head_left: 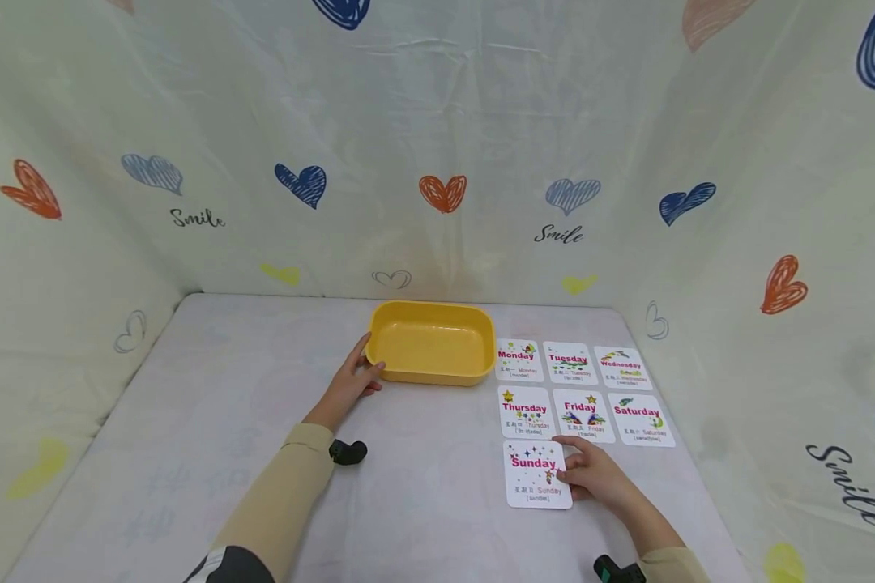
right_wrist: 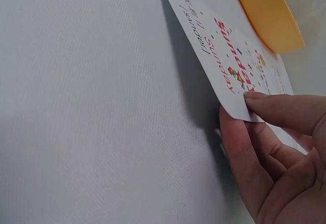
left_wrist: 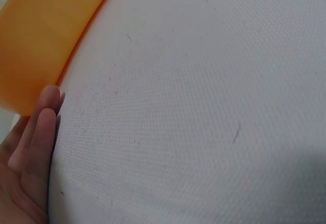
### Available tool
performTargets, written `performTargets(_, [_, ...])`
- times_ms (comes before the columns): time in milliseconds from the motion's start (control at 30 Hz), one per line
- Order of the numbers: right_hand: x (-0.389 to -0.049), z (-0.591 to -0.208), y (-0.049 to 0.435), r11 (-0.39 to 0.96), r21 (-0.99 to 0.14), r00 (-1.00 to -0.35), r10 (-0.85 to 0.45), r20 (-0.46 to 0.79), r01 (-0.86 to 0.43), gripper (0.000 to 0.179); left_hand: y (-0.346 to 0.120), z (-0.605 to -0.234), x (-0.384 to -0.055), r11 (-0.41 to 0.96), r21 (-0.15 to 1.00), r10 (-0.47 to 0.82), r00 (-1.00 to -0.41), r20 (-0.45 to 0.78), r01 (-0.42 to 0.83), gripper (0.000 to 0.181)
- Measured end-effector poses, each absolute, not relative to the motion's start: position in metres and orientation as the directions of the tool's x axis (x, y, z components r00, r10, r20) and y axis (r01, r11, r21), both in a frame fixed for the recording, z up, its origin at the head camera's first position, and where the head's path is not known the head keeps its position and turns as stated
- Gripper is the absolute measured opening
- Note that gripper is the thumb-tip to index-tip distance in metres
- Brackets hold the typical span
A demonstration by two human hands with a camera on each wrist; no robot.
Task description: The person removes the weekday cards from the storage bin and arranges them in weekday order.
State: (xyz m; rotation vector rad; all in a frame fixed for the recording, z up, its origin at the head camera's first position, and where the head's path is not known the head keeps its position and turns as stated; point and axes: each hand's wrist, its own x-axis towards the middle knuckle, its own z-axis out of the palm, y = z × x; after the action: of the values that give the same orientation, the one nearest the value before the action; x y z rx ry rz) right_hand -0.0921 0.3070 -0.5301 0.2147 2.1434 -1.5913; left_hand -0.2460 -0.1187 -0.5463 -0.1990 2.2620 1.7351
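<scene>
In the head view, my right hand (head_left: 594, 474) pinches the right edge of a white "Sunday" flashcard (head_left: 535, 486). The right wrist view shows the thumb on the card's (right_wrist: 204, 46) printed face and fingers beneath; the card is tilted, a shadow under its raised edge. My left hand (head_left: 346, 389) touches the left front corner of a yellow plastic tray (head_left: 430, 378), which has nothing in it. Some fingers (left_wrist: 45, 127) lie straight beside the tray's outer wall (left_wrist: 46, 30) in the left wrist view.
Flashcards lie in two rows right of the tray: Monday (head_left: 519, 371), Tuesday (head_left: 570, 372), Wednesday (head_left: 622, 378), then Thursday (head_left: 525, 423), Friday (head_left: 583, 405), Saturday (head_left: 642, 431). A white cloth (head_left: 423, 486) covers the table. Behind stands a heart-patterned curtain (head_left: 379, 105).
</scene>
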Motion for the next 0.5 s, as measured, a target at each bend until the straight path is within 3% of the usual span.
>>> performTargets(500, [-0.094, -0.521, 0.286, 0.550, -0.725, -0.891, 0.082, -0.446, 0.414, 0.057, -0.119, -0.547, -0.247, 0.275, 0.918, 0.055, -0.948, -0.312, -0.286, 0.074])
